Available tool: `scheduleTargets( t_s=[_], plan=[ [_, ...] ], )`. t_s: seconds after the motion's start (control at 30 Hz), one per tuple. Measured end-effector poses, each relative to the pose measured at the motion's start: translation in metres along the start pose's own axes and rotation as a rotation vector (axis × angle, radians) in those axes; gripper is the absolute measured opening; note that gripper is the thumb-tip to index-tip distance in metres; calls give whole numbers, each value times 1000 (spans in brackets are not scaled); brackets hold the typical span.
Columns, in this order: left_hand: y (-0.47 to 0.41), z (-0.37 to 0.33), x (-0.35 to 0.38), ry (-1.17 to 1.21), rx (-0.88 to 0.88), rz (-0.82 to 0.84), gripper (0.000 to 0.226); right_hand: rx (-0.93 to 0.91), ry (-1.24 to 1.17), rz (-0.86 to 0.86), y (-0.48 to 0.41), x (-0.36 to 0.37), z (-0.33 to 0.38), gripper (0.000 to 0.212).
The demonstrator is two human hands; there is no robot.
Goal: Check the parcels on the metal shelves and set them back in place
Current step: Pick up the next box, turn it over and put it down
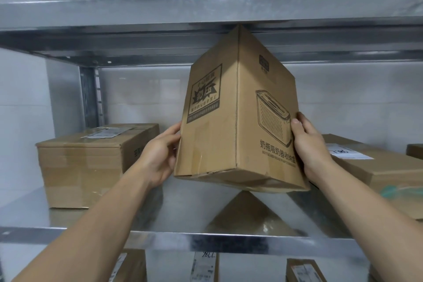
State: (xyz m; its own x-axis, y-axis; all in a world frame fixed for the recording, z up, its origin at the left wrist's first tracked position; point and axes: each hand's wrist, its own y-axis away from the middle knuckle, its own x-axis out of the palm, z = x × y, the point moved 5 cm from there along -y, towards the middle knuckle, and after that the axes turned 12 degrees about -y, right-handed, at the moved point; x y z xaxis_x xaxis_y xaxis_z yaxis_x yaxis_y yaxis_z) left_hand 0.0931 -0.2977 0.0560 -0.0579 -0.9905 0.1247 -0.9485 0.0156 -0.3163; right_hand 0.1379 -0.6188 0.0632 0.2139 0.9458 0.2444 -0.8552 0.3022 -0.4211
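A tall brown cardboard parcel (pixel 238 112) with black printed graphics hangs in the air above the middle metal shelf (pixel 183 210), one vertical corner edge turned toward me. Its top corner reaches up to the underside of the shelf above. My left hand (pixel 160 155) holds its lower left side, thumb on the near face and fingers hidden behind. My right hand (pixel 309 144) grips its lower right side, thumb lying on the printed face. The shiny shelf surface mirrors the parcel's underside.
A wide cardboard box (pixel 89 162) with a label stands on the shelf at the left. Another labelled box (pixel 384 167) lies at the right, with a further one at the far right edge. The upper shelf (pixel 160 14) is close overhead. Several labelled parcels sit on the shelf below.
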Motion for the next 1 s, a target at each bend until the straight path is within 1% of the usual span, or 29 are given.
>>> scheduleTargets(
  t_s=[0.07, 0.17, 0.23, 0.37, 0.47, 0.6, 0.73, 0.87, 0.93, 1.0],
  plan=[
    [0, 0, -1, -9, 0, 9, 44, -30, 102, 8, 2, 1, 0, 51],
    [1, 3, -2, -41, 12, -10, 42, -81, 371, 25, 5, 4, 0, 49],
    [2, 6, -1, -88, 24, -33, 42, -63, 453, 13, 7, 10, -1, 47],
    [3, 9, 11, -159, 39, -10, 41, -49, 315, 58, 7, 30, -1, 49],
    [4, 13, 8, -150, 48, -20, 43, 21, 226, 142, 5, 35, -6, 56],
    [5, 15, 4, -155, 74, 14, 50, 146, 129, 226, 6, 41, -10, 49],
    [5, 13, 4, -164, 78, 20, 49, 238, 143, 218, 10, 44, -9, 40],
    [9, 12, 8, -146, 71, 43, 46, 290, 78, 252, 15, 43, -2, 30],
    [11, 11, 10, -133, 63, 51, 46, 305, 40, 251, 18, 42, 1, 32],
    [11, 11, 11, -118, 64, 44, 41, 338, -8, 237, 20, 40, 2, 42]
  ],
)
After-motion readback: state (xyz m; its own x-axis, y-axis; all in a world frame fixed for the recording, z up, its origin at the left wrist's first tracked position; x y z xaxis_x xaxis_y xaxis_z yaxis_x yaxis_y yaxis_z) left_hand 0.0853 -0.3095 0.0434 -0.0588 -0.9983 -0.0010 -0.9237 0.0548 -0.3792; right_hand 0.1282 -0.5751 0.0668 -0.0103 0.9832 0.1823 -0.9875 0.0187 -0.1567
